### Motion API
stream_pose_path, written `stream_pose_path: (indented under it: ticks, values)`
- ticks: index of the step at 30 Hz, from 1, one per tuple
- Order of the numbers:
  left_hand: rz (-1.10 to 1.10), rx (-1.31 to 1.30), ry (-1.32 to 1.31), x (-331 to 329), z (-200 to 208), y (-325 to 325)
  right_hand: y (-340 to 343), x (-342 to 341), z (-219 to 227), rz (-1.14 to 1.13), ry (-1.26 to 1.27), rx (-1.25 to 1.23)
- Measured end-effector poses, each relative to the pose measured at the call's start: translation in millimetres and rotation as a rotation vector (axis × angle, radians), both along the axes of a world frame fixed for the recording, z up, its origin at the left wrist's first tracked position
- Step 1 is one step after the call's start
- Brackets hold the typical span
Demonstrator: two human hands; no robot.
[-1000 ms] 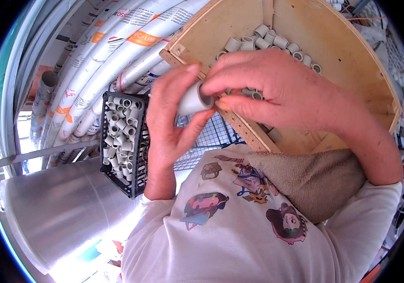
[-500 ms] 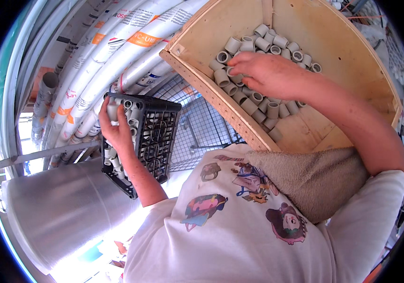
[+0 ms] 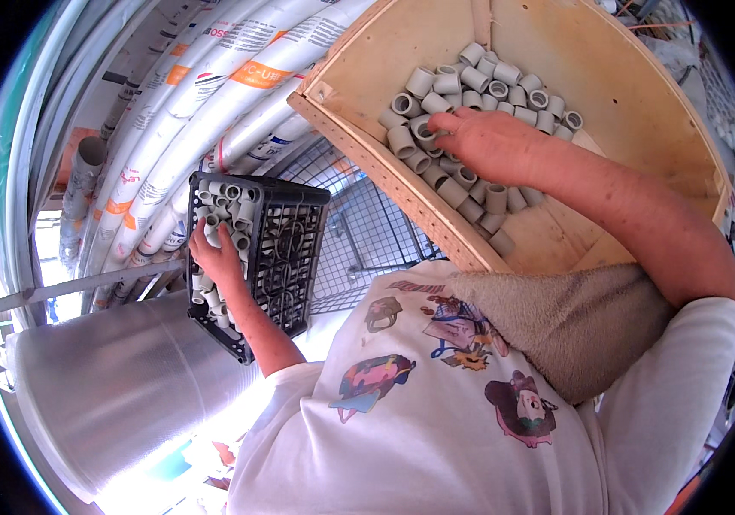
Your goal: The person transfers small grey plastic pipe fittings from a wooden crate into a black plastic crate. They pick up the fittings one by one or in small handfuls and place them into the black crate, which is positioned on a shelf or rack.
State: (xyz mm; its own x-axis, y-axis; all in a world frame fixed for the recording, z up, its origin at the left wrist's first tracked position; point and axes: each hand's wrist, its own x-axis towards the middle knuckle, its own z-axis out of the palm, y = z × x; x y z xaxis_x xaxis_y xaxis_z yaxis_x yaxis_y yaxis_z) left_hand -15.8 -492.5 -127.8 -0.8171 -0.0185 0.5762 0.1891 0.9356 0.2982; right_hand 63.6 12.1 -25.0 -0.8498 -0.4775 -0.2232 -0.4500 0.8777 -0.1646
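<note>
At the left, my left hand (image 3: 220,260) is in a black plastic crate (image 3: 292,190) holding many short grey pipe couplings. Its thumb and fingers close round one pipe coupling (image 3: 212,225) on top of the others. My right hand (image 3: 492,144) reaches into a wooden box (image 3: 642,94) at the upper right, over a heap of the same grey couplings (image 3: 419,83). Its bent fingertips meet the near side of the heap at one coupling (image 3: 422,128). Part of that grip is hidden behind the hand.
Long white pipes (image 3: 239,86) with orange labels lean at the upper left. A large clear-wrapped roll (image 3: 118,378) stands below the crate. A wire mesh basket (image 3: 376,232) lies between crate and box. A brown towel (image 3: 574,326) hangs near my right arm.
My left hand has moved down from the crate's top edge, baring couplings there. My right hand has shifted slightly right and nearer, uncovering a coupling beyond its fingers.
</note>
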Motion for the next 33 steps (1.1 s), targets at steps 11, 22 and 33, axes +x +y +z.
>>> stream_pose_path:
  ticks: [11,22,33]
  values:
    - [-0.355,0.376,0.024,18.9,80.8,130.1,-5.1,-3.9,12.5,-0.083,0.001,-0.178]
    - [-0.823,0.535,0.039,66.6,142.0,216.0,-46.3,18.6,83.0,0.054,0.344,-0.692]
    - [-0.947,0.398,0.028,62.1,144.2,254.7,-53.5,30.2,100.4,0.104,0.302,-0.837]
